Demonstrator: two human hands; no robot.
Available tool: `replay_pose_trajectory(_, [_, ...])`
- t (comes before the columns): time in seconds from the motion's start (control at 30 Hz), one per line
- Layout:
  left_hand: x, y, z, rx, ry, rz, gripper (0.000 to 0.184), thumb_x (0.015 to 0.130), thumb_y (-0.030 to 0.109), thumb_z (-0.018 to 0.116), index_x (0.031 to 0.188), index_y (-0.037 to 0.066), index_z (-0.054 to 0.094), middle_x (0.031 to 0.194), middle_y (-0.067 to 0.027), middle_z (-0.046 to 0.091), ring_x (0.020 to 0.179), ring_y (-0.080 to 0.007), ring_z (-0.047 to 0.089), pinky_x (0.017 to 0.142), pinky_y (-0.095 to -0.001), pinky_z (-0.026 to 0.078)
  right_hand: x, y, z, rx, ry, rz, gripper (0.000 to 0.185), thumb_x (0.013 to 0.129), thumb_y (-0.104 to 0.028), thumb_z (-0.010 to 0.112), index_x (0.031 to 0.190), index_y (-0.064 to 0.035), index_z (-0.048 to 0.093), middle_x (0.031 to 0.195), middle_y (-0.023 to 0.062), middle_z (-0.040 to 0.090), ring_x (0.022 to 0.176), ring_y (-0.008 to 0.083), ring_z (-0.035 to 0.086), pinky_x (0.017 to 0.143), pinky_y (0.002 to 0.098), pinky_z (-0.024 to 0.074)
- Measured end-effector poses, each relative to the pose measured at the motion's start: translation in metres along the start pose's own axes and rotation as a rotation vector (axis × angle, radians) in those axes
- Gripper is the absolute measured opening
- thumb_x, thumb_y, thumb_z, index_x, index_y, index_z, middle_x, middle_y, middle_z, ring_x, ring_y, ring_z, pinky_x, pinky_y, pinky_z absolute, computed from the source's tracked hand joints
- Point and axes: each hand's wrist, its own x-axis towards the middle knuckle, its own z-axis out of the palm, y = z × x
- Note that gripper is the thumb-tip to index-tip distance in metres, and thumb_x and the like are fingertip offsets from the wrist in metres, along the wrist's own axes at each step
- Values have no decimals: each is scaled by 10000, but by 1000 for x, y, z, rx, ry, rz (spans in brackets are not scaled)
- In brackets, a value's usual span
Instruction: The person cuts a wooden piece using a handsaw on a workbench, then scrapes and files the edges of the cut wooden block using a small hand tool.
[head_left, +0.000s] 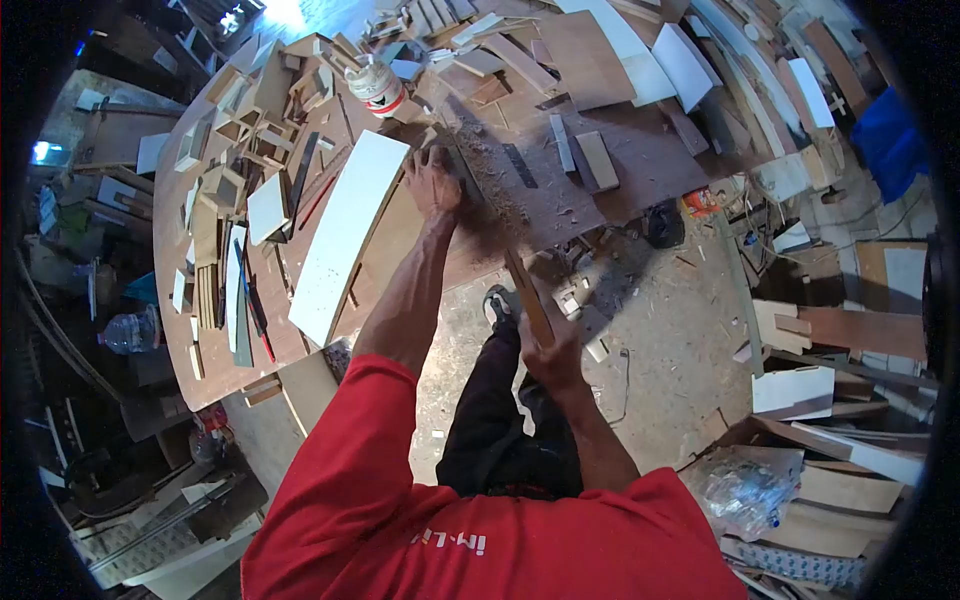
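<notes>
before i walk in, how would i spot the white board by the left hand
Find the brown table, then the jar on it. Below the jar in this view, beside the left hand, lies the white board. It is long and broad, far bigger than the small white piece to its left.

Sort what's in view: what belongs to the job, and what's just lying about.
Likely in the job:
brown strip, held in the right hand
white board, beside the left hand

Apparently just lying about:
red-labelled jar
blue material
clear plastic bag
</notes>
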Motion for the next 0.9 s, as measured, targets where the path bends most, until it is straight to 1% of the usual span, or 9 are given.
replay_pose_trajectory(0.23, [-1,-17,16,-48,18,73,485,650,106,665,1129,125,588,1227,-138,515,1223,-389,399,967,-519,391,-79,-36,-55,-17,-72,306,403,817,-36,581,1212,39,556,697,166,628,574,253,660,517,355,501])
replay_pose_trajectory(0.3, [1,-9,7,-48,-4,76,474,650,97,658,1119,118,590,1209,-141,520,1209,-391,405,962,-513,394,-75,-29,-51,2,-50,295,402,807,-35,590,1201,41,561,706,184,627,558,276,646,507,356,490])
replay_pose_trajectory(0.37, [-3,-11,5,-41,-39,63,463,650,87,651,1109,110,592,1190,-144,525,1195,-393,411,957,-508,397,-62,-14,-40,-184,-65,62,562,767,-55,600,1321,-71,504,873,185,668,639,336,659,549,403,528])
replay_pose_trajectory(0.43, [0,-19,11,-64,68,188,423,656,73,634,1076,102,599,1144,-142,536,1165,-394,426,947,-501,400,-16,10,-11,-189,-116,97,564,765,-79,595,1318,-37,493,829,199,654,652,359,650,547,426,516])
replay_pose_trajectory(0.53, [-1,-8,6,-89,89,114,370,667,66,622,1036,97,601,1122,-140,542,1160,-390,436,946,-497,396,28,23,17,-148,-179,194,566,772,-90,594,1315,12,470,859,208,646,678,376,642,552,429,511])
replay_pose_trajectory(0.67, [2,4,-4,-78,95,110,335,678,82,621,1012,94,595,1112,-140,539,1160,-387,437,926,-491,403,-17,22,6,-46,-66,58,569,781,-63,577,1335,-10,459,1014,226,652,718,381,654,582,410,523])
replay_pose_trajectory(0.73, [-2,0,5,-57,29,33,358,657,92,640,1011,97,587,1113,-140,535,1164,-387,434,911,-495,409,-37,-23,-29,-22,-73,179,460,828,-20,562,1285,9,526,931,221,673,789,339,690,659,350,536])
replay_pose_trajectory(0.83, [-2,2,0,-63,41,71,373,649,108,650,1015,98,583,1120,-140,532,1168,-388,430,895,-505,412,-58,-36,-43,-20,-54,169,449,831,-4,544,1279,22,520,987,240,662,819,338,691,676,352,537])
replay_pose_trajectory(0.9, [-3,-2,-3,-85,37,105,377,645,106,651,1016,96,581,1127,-139,531,1172,-388,429,894,-508,412,-39,-17,-25,-108,-105,124,562,787,-34,569,1341,-40,475,951,215,660,679,363,649,555,392,515])
